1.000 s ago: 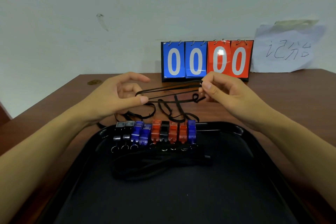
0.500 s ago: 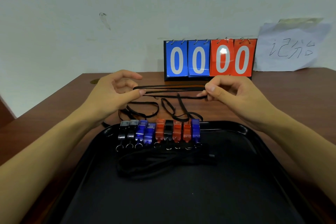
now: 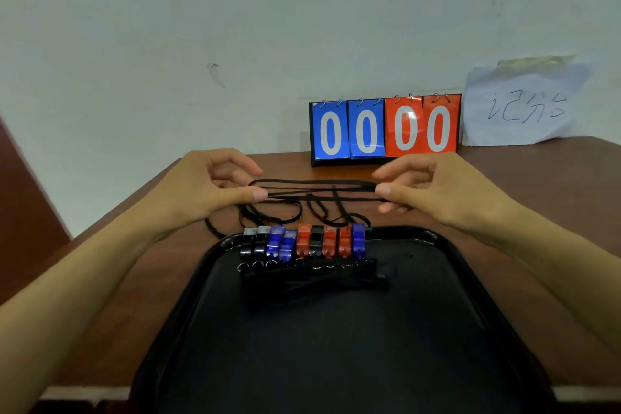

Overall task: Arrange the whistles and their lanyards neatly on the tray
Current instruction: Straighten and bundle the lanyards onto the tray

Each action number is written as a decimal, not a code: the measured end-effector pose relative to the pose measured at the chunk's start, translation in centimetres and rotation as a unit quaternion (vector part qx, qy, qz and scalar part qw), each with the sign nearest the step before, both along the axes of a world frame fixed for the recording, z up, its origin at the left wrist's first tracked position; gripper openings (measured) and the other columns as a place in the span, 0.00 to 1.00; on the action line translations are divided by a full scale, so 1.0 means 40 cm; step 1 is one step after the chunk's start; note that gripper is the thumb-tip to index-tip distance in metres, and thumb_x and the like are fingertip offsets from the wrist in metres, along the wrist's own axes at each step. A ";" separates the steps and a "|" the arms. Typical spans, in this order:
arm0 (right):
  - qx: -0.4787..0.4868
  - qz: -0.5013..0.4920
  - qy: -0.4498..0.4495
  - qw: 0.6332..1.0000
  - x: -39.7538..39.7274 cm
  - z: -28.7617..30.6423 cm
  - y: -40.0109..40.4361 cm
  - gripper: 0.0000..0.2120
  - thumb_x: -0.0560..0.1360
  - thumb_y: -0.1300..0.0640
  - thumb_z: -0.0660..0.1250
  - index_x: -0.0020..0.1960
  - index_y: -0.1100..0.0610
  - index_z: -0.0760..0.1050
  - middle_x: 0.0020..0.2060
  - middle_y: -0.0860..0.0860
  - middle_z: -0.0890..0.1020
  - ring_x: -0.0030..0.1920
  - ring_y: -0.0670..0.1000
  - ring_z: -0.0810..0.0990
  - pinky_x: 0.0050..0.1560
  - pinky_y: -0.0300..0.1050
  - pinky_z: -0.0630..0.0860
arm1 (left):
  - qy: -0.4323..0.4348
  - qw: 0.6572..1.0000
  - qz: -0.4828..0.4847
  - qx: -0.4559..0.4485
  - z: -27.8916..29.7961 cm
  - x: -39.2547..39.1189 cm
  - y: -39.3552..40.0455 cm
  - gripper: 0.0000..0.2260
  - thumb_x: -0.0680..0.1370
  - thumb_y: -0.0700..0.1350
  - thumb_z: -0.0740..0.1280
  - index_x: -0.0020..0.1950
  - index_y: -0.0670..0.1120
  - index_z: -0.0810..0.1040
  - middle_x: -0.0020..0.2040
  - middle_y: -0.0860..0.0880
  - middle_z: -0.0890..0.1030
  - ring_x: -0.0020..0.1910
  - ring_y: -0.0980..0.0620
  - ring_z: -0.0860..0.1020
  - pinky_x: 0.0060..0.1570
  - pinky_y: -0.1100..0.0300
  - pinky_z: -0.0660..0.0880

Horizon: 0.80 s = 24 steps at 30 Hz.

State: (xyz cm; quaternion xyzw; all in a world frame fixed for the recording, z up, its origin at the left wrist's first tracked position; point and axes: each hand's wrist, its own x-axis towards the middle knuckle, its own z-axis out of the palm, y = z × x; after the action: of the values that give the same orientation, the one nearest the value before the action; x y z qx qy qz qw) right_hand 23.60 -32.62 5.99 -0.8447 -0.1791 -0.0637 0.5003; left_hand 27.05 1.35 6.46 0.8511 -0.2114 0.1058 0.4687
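Nine whistles [image 3: 304,242] stand packed side by side along the far end of the black tray [image 3: 453,279], and that's the whole row: two black with silvery tops on the left, then two blue, a red, a black, two more red, and one blue closing it out on the right. Small metal rings show at their near ends. Right against those rings, one bundle of black lanyards [image 3: 316,281] lies across the tray floor, gathered into a flat band running left to right; how many cords are in it I cannot tell.

Up above the desk [image 3: 141,279], beyond the tray's far rim, both hands are at work on a loose lanyard [image 3: 319,187]. Left hand [image 3: 208,191] pinches one end of its folded loops between thumb and forefinger, the other fingers curled above. Right hand [image 3: 433,188] pinches the opposite end the same way, and the black cord is stretched level between them in several strands. More slack from it droops in loops [image 3: 285,215] onto the desk, just behind the whistle row.

At the back, one flip scoreboard [image 3: 384,128] stands against the wall: two blue cards, two red, all four showing zero. One sheet of paper [image 3: 524,107] with handwriting leans just right of it.
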 end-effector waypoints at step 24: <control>-0.311 0.043 -0.017 0.949 -0.053 -0.047 0.021 0.06 0.75 0.43 0.71 0.51 0.41 0.78 0.45 0.40 0.83 0.48 0.32 0.79 0.43 0.30 0.77 | 0.068 0.961 -0.058 0.263 -0.072 -0.107 0.021 0.08 0.73 0.57 0.77 0.50 0.62 0.83 0.49 0.62 0.84 0.32 0.58 0.75 0.36 0.64 0.73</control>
State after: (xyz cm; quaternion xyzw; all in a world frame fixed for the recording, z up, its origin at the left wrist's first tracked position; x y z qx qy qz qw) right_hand 21.46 -31.79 4.13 -0.9488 -0.2345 0.0025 0.2115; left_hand 22.76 2.20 3.58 0.9360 -0.2481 -0.0392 0.2466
